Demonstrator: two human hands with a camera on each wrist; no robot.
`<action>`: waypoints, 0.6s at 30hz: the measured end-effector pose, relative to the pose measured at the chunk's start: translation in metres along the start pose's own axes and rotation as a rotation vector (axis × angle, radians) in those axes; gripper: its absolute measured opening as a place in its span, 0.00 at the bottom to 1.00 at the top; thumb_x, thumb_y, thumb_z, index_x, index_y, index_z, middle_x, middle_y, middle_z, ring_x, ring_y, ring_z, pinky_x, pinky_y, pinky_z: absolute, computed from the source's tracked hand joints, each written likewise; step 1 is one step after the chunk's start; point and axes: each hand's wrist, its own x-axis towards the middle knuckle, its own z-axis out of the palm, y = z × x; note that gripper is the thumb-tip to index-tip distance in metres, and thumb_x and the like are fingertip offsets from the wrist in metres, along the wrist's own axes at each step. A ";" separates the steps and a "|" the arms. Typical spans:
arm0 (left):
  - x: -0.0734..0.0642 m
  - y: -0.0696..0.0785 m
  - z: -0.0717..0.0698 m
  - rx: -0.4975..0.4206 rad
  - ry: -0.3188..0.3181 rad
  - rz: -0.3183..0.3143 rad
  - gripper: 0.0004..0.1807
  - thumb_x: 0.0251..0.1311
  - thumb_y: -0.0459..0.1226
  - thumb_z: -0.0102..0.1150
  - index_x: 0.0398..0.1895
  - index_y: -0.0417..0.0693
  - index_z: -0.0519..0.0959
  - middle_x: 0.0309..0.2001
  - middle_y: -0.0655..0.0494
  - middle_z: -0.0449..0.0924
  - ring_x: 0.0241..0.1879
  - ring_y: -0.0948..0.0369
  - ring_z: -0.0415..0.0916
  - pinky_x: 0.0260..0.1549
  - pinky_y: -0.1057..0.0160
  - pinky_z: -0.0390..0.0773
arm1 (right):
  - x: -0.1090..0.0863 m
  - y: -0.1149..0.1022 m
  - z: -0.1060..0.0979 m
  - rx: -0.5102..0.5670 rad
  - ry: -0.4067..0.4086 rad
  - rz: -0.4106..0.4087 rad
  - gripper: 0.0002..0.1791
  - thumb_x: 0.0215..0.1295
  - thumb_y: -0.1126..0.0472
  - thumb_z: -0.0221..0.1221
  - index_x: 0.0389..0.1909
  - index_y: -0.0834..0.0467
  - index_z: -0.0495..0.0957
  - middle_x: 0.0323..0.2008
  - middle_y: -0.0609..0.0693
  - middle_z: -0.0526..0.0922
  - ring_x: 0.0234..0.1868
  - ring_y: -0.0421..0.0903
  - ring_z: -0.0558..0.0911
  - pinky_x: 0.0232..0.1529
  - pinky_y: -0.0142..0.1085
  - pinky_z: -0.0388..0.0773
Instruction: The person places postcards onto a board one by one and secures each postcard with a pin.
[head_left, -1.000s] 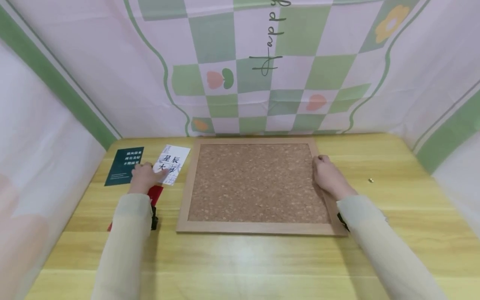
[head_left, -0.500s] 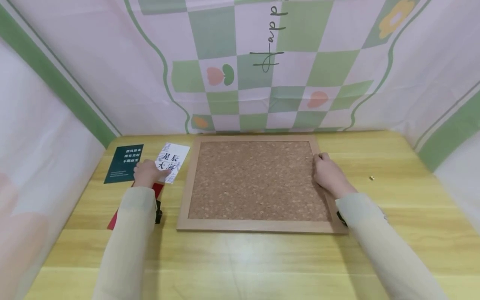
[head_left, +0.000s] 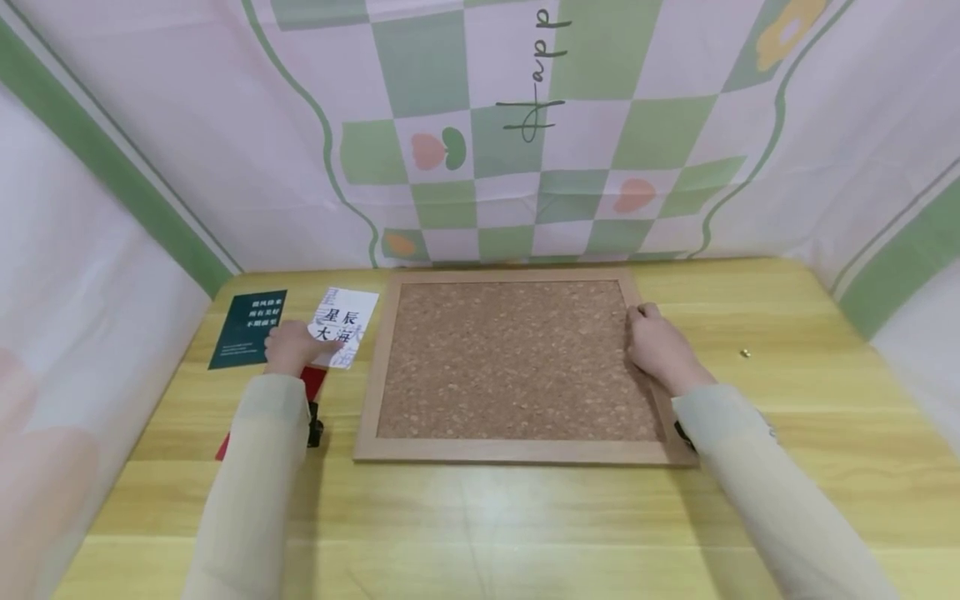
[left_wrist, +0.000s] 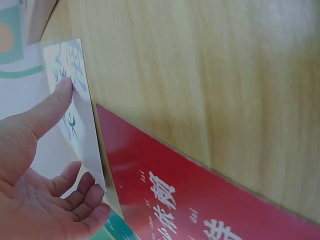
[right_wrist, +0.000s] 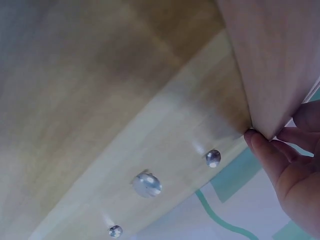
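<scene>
White card [head_left: 347,317] (reading "星辰大海"), left hand [head_left: 291,346] touching

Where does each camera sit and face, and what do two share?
Head: head-worn, facing forward and down at the board; left hand, right hand and sleeves show.
Left wrist: on that wrist, facing the white card and red card; left hand shows.
Right wrist: on that wrist, facing the board's edge and metal pieces; right hand shows.
Head and left wrist share the white card.
</scene>
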 end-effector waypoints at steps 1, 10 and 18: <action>-0.001 0.000 0.000 -0.013 0.001 -0.003 0.38 0.57 0.52 0.62 0.59 0.28 0.67 0.53 0.33 0.70 0.46 0.45 0.65 0.49 0.50 0.73 | 0.000 0.000 0.000 -0.001 0.003 -0.002 0.31 0.60 0.73 0.43 0.65 0.83 0.52 0.61 0.81 0.58 0.59 0.74 0.68 0.57 0.60 0.71; 0.003 -0.002 0.000 -0.189 0.066 0.009 0.41 0.65 0.41 0.54 0.70 0.26 0.45 0.67 0.25 0.52 0.61 0.38 0.62 0.64 0.43 0.67 | -0.003 0.000 0.001 -0.007 0.034 -0.017 0.31 0.59 0.74 0.43 0.64 0.83 0.53 0.60 0.81 0.60 0.57 0.74 0.69 0.57 0.59 0.72; 0.009 -0.003 -0.002 -0.229 0.182 0.097 0.25 0.73 0.33 0.32 0.69 0.30 0.57 0.66 0.29 0.60 0.61 0.41 0.65 0.60 0.47 0.72 | -0.001 0.000 0.002 -0.011 0.016 -0.003 0.33 0.57 0.74 0.44 0.64 0.83 0.51 0.61 0.81 0.58 0.57 0.75 0.69 0.57 0.59 0.72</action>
